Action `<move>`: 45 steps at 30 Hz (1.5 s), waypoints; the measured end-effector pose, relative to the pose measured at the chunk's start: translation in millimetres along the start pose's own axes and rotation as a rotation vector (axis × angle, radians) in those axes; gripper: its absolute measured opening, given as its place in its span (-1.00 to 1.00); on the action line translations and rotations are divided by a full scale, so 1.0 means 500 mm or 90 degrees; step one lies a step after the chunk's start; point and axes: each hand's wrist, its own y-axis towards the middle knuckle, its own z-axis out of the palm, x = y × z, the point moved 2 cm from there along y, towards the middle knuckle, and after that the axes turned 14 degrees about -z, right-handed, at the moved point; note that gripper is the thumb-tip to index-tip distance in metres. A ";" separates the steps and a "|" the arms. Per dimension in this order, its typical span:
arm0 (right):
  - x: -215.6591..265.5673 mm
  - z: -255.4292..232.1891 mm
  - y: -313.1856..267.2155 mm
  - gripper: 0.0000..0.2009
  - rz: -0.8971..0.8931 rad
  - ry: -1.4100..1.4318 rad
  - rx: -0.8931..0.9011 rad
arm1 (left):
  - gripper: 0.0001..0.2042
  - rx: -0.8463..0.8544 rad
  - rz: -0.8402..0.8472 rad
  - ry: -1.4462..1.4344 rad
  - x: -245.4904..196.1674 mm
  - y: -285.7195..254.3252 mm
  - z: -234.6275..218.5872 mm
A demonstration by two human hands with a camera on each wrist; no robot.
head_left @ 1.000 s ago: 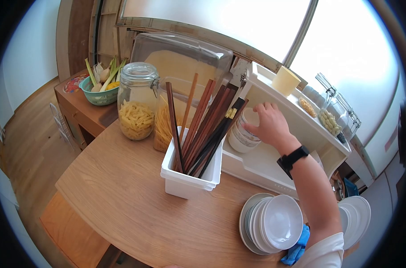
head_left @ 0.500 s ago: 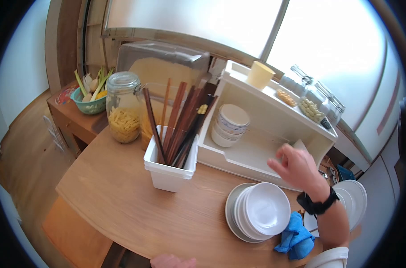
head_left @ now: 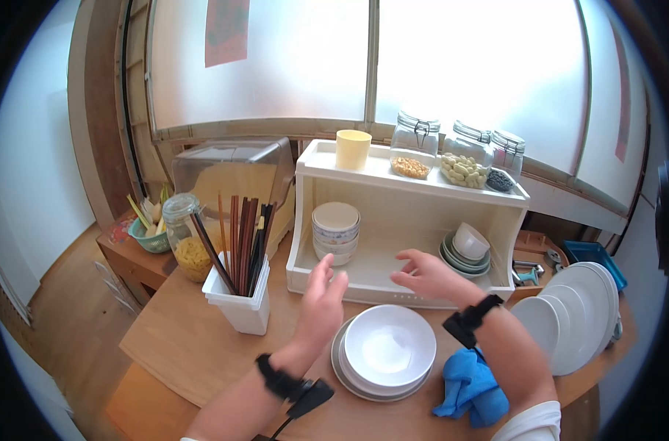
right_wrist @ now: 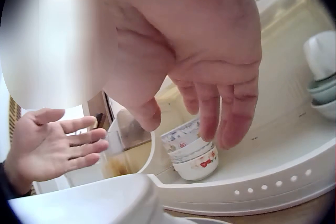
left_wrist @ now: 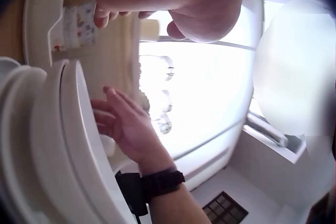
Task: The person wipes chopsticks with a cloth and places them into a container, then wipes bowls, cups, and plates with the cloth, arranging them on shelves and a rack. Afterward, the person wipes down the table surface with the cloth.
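Hovering near white dish stack [head_left: 390,345] on table [head_left: 174,334], L hand [head_left: 323,304] & R hand [head_left: 433,278] holding nothing, fingers loose, apart; prob. lining up grip, next move needing firm two-sided hold.

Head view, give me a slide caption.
Left hand and right hand, both empty, hover near stacked dishes before a cream shelf.

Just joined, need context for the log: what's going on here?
A person's left hand and right hand are both empty, fingers open, near the dish stack on the table, in front of the shelf. Floral bowls stand stacked at the shelf's left, green bowls at its right. A blue cloth lies right of the dish stack; chopsticks stand in a white bin to its left.
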 end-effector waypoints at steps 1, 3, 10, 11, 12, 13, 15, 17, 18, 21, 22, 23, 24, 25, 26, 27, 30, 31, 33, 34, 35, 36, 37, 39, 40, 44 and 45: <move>-0.025 0.015 0.034 -0.42 -0.011 0.007 -0.005 | -0.43 -0.027 -0.062 -0.005 0.021 0.063 0.019; -0.063 0.043 0.096 -0.24 -0.003 0.044 0.066 | -0.46 -0.109 -0.076 -0.009 0.065 0.178 0.044; -0.092 0.060 0.189 -0.12 0.118 0.214 0.236 | -0.52 -0.088 -0.108 -0.112 0.043 0.248 0.051; -0.095 0.058 0.197 -0.12 0.121 0.226 0.242 | -0.52 -0.093 -0.118 -0.105 0.043 0.251 0.054; -0.091 0.050 0.199 -0.12 0.159 0.256 0.266 | -0.53 -0.104 -0.121 -0.110 0.043 0.254 0.059; -0.090 0.044 0.200 -0.12 0.196 0.284 0.285 | -0.54 -0.110 -0.119 -0.116 0.042 0.260 0.064; -0.111 0.049 0.219 -0.12 0.190 0.273 0.280 | -0.49 -0.092 -0.155 -0.113 0.042 0.269 0.052; -0.128 0.062 0.235 -0.14 0.153 0.333 0.228 | -0.43 -0.077 -0.194 -0.111 0.040 0.271 0.044; -0.129 0.071 0.236 -0.14 0.154 0.336 0.234 | -0.44 -0.099 -0.204 -0.101 0.037 0.264 0.042; -0.116 0.082 0.246 -0.18 0.095 0.346 0.204 | -0.45 -0.140 -0.210 -0.094 0.041 0.277 0.034; -0.112 0.088 0.249 -0.20 0.076 0.346 0.197 | -0.46 -0.158 -0.207 -0.093 0.046 0.286 0.030; -0.109 0.092 0.251 -0.23 0.057 0.348 0.187 | -0.46 -0.159 -0.207 -0.093 0.052 0.296 0.027; -0.106 0.094 0.252 -0.23 0.055 0.348 0.189 | -0.44 -0.139 -0.195 -0.100 0.056 0.305 0.025; -0.102 0.092 0.251 -0.25 0.060 0.358 0.182 | -0.43 -0.119 -0.184 -0.108 0.058 0.312 0.025; -0.101 0.090 0.250 -0.27 0.065 0.368 0.174 | -0.43 -0.118 -0.184 -0.108 0.055 0.314 0.026; -0.100 0.088 0.250 -0.27 0.065 0.367 0.174 | -0.39 -0.110 -0.196 -0.108 0.052 0.319 0.028; -0.098 0.087 0.252 -0.28 0.063 0.373 0.170 | -0.36 -0.100 -0.223 -0.105 0.042 0.329 0.034; -0.095 0.087 0.254 -0.28 0.064 0.364 0.170 | -0.36 -0.100 -0.237 -0.100 0.040 0.331 0.035; -0.095 0.089 0.257 -0.28 0.066 0.357 0.169 | -0.35 -0.090 -0.252 -0.102 0.037 0.341 0.032; -0.096 0.091 0.258 -0.27 0.068 0.356 0.166 | -0.34 -0.081 -0.266 -0.107 0.037 0.343 0.030; -0.096 0.092 0.259 -0.27 0.070 0.354 0.162 | -0.34 -0.082 -0.265 -0.107 0.036 0.341 0.030; -0.094 0.091 0.259 -0.27 0.069 0.355 0.162 | -0.34 -0.086 -0.263 -0.102 0.033 0.335 0.031; -0.091 0.088 0.257 -0.25 0.058 0.346 0.163 | -0.33 -0.090 -0.261 -0.098 0.032 0.331 0.031; -0.083 0.077 0.247 -0.23 0.052 0.337 0.165 | -0.30 -0.118 -0.240 -0.091 0.039 0.329 0.033; -0.079 0.064 0.242 -0.23 0.081 0.301 0.152 | -0.26 -0.145 -0.219 -0.085 0.040 0.326 0.032; -0.085 0.014 0.210 -0.27 0.097 0.218 0.100 | -0.32 -0.097 -0.140 -0.082 0.017 0.278 0.022; -0.081 -0.004 0.192 -0.27 0.115 0.219 0.100 | -0.37 -0.099 -0.111 -0.074 -0.008 0.234 0.029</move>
